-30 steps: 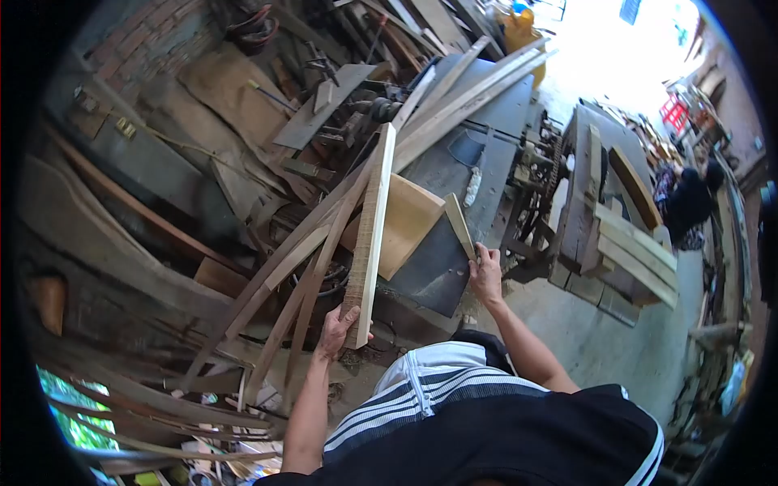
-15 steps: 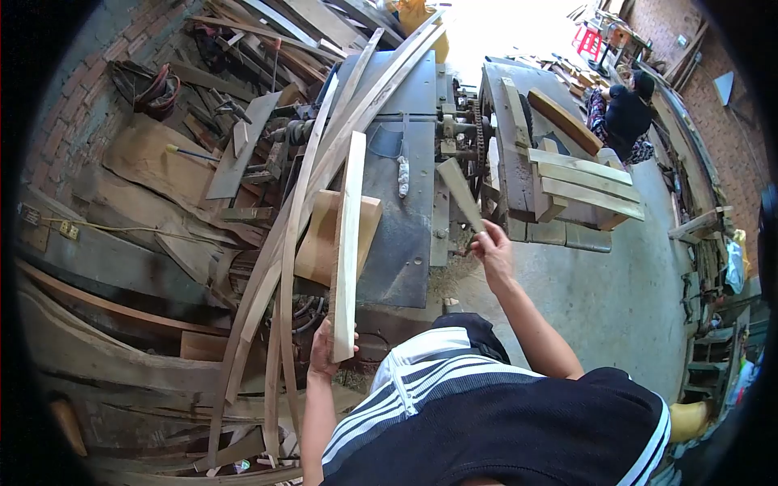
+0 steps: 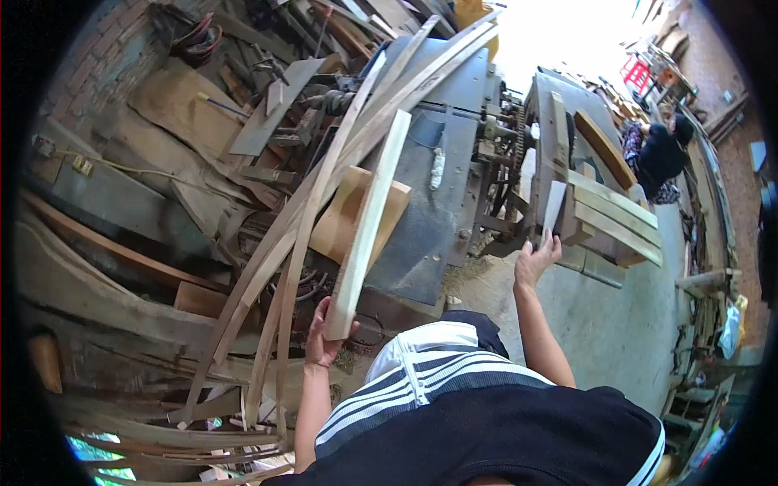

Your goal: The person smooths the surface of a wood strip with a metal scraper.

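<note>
My left hand (image 3: 324,334) grips the lower end of a long pale wooden bar (image 3: 369,227), which points up and away over the dark metal machine table (image 3: 442,219). Under the bar lies a brown wood block (image 3: 344,217) on that table. To the right, my right hand (image 3: 537,261) pinches the bottom end of a thin, narrow wood piece (image 3: 554,204), held upright near the edge of the second machine table. Several pale wooden bars (image 3: 616,212) lie close to the right of this hand.
Long wood strips (image 3: 312,219) run diagonally across the left side of the machine table. A reddish-brown beam (image 3: 604,150) lies on the right table. A person in dark clothes (image 3: 663,154) sits beyond it. Boards and scraps fill the left side.
My right hand has moved right with the thin piece, which has turned more upright. The long bar in my left hand now leans further right. The whole view has shifted and turned.
</note>
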Demonstrator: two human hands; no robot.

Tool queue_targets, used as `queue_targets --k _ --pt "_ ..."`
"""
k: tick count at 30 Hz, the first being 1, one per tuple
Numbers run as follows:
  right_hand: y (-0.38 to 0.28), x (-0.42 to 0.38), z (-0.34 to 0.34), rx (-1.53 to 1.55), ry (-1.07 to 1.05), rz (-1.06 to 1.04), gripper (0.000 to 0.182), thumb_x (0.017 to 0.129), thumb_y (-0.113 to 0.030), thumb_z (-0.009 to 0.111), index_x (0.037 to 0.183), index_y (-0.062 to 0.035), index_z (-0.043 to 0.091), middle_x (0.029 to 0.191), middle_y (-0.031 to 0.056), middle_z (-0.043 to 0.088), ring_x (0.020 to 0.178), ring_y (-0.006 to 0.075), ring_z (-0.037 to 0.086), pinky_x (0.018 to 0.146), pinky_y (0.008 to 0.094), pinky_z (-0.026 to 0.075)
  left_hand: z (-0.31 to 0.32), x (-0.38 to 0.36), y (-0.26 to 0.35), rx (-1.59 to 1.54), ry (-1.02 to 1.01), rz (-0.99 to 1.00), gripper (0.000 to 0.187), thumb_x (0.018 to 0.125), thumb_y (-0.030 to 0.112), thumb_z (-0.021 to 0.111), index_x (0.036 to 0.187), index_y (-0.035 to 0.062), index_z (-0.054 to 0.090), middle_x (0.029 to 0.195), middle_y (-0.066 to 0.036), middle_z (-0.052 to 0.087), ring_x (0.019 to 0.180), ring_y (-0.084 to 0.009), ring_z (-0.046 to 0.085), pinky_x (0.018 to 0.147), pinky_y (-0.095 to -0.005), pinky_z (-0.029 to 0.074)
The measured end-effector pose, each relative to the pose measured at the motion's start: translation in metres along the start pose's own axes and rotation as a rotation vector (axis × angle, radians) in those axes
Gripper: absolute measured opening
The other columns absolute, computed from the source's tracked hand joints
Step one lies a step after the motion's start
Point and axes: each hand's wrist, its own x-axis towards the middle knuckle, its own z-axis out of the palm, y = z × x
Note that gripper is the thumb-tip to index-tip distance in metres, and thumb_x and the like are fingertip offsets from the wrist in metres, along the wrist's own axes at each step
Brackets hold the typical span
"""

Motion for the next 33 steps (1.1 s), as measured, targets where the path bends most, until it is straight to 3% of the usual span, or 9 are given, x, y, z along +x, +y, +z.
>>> queue_targets --k 4,9,13,17,19,25,27,29,33 --pt "0.010 -0.013 -0.004 -0.296 -0.061 -0.075 0.063 0.085 -0.008 0.064 0.146 -0.0054 0.048 0.151 0.0220 0.031 0.143 0.0386 0.031 0.119 0.0476 0.026 0.019 -0.006 0.001 0.206 -0.072 -0.023 0.083 0.082 0.029 0.084 0.148 0.0145 0.035 0.136 -0.014 0.053 0.119 -0.0339 0.061 0.096 -0.0526 0.058" --pt "-0.034 -0.034 -0.017 -0.471 -0.029 -0.096 0.069 0.087 -0.010 0.064 0.152 -0.0165 0.043 0.160 0.0149 0.027 0.149 0.0356 0.024 0.117 0.0553 0.022 0.018 -0.004 0.002 0.140 0.096 -0.021 0.071 0.085 0.014 0.078 0.145 0.0138 0.040 0.130 -0.014 0.057 0.109 -0.0306 0.066 0.086 -0.0474 0.064" --pt "-0.047 -0.047 -0.013 -0.490 -0.108 -0.263 0.071 0.087 -0.009 0.064 0.154 -0.0168 0.039 0.161 0.0134 0.026 0.150 0.0356 0.022 0.118 0.0560 0.018 0.018 0.000 0.003 0.244 0.192 0.005 0.062 0.089 0.016 0.076 0.143 0.0121 0.046 0.121 -0.012 0.062 0.100 -0.0278 0.070 0.077 -0.0426 0.065" --pt "-0.062 -0.059 0.004 -0.323 -0.246 -0.441 0.067 0.087 -0.005 0.065 0.150 -0.0134 0.044 0.159 0.0147 0.027 0.149 0.0348 0.026 0.118 0.0518 0.024 0.003 0.002 0.006 0.313 0.225 -0.053 0.058 0.089 0.016 0.077 0.140 0.0041 0.052 0.114 -0.010 0.068 0.094 -0.0237 0.071 0.071 -0.0369 0.064" --pt "-0.074 -0.063 0.016 -0.167 -0.465 -0.556 0.067 0.087 -0.004 0.065 0.150 -0.0126 0.044 0.157 0.0158 0.031 0.147 0.0351 0.028 0.119 0.0475 0.027 0.009 0.003 0.009 0.337 0.258 -0.078 0.057 0.088 0.016 0.078 0.138 0.0013 0.054 0.111 -0.009 0.069 0.093 -0.0221 0.071 0.069 -0.0354 0.063" --pt "-0.128 -0.072 0.069 -0.157 -0.743 -0.890 0.070 0.088 -0.006 0.058 0.154 -0.0157 0.039 0.160 0.0115 0.033 0.149 0.0323 0.029 0.122 0.0466 0.026 0.026 -0.002 0.014 0.942 0.342 0.418 0.052 0.080 0.006 0.085 0.127 0.0005 0.064 0.111 -0.003 0.070 0.098 -0.0132 0.067 0.091 -0.0290 0.053" --pt "-0.143 -0.078 0.084 -0.155 -0.764 -0.983 0.072 0.087 -0.006 0.057 0.155 -0.0170 0.037 0.161 0.0101 0.033 0.150 0.0312 0.029 0.122 0.0460 0.027 0.035 -0.005 0.018 0.912 0.341 0.434 0.051 0.077 0.005 0.086 0.125 0.0036 0.066 0.112 -0.004 0.070 0.100 -0.0144 0.066 0.089 -0.0303 0.054" --pt "-0.155 -0.087 0.096 -0.189 -0.858 -1.088 0.078 0.085 -0.004 0.057 0.158 -0.0187 0.033 0.163 0.0088 0.031 0.150 0.0293 0.029 0.122 0.0458 0.028 0.037 -0.008 0.020 1.207 0.417 0.568 0.053 0.076 0.006 0.087 0.125 0.0061 0.067 0.113 -0.006 0.069 0.102 -0.0172 0.067 0.089 -0.0325 0.054" --pt "-0.153 -0.098 0.101 -0.133 -0.982 -1.000 0.082 0.084 -0.001 0.055 0.159 -0.0200 0.029 0.165 0.0067 0.029 0.148 0.0259 0.034 0.121 0.0476 0.031 0.028 -0.007 0.012 1.300 0.448 0.638 0.056 0.074 0.006 0.088 0.126 0.0090 0.067 0.114 -0.008 0.069 0.103 -0.0218 0.067 0.089 -0.0359 0.055"
